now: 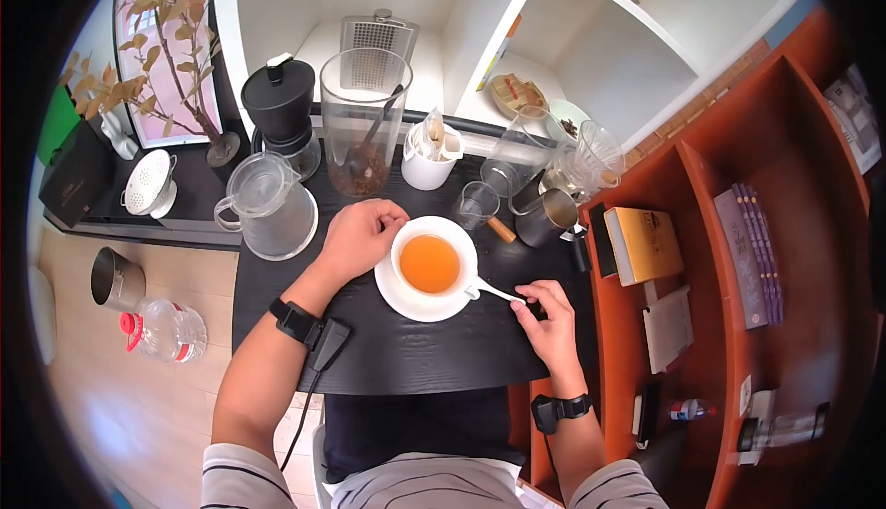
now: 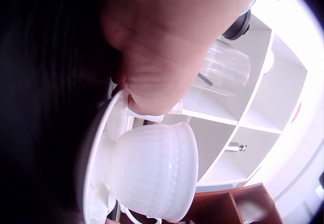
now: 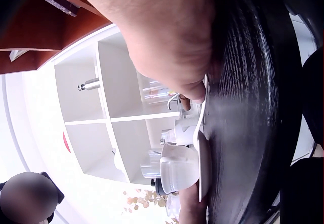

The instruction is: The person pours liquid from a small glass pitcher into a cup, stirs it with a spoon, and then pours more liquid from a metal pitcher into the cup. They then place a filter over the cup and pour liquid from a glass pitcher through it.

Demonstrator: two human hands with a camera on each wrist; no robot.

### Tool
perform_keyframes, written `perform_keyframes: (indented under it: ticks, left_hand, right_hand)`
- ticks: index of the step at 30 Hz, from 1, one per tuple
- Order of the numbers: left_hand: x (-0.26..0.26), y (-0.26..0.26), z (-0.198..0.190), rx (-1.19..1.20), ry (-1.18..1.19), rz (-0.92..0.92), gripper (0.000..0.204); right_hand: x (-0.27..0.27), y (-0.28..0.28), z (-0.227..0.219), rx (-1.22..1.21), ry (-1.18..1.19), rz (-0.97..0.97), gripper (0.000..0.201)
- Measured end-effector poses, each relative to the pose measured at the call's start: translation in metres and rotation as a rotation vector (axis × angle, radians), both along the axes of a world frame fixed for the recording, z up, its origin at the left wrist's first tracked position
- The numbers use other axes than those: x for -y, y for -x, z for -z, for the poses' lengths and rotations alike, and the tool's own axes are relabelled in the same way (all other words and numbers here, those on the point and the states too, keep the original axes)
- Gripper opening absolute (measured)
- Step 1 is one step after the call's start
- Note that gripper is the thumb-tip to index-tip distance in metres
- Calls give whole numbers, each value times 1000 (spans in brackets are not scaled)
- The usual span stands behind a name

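Note:
A white teacup [image 2: 157,171] with ribbed sides holds amber liquid [image 1: 430,264] and stands on a white saucer [image 1: 415,308] at the middle of the black table. My left hand [image 1: 362,237] pinches the saucer's rim at its upper left, the fingers curled. A white spoon [image 1: 498,293] lies over the saucer's right side, its handle reaching out to the right. The end of that handle is between the thumb and finger of my right hand [image 1: 551,326], low over the table. The spoon's bowl is hidden behind the cup in the head view.
Behind the cup stand a glass server [image 1: 268,209], a black grinder [image 1: 279,103], a tall glass cylinder [image 1: 365,135] and a white holder of packets [image 1: 430,163]. A small glass [image 1: 478,204] and a metal pitcher [image 1: 546,218] are at back right, beside a brown bookshelf [image 1: 706,232].

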State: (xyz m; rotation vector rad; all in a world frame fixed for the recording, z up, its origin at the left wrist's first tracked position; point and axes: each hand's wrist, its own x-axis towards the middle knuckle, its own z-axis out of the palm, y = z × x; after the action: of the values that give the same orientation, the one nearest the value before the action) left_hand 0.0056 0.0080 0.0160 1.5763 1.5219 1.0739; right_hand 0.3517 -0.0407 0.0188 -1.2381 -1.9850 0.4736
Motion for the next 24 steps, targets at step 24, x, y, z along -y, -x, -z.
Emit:
perform_keyframes:
  ticks: [24]
  left_hand:
    - [3, 2, 7, -27, -58, -5, 16]
  right_hand:
    - [-86, -28, -36, 206, -339, 286, 34]
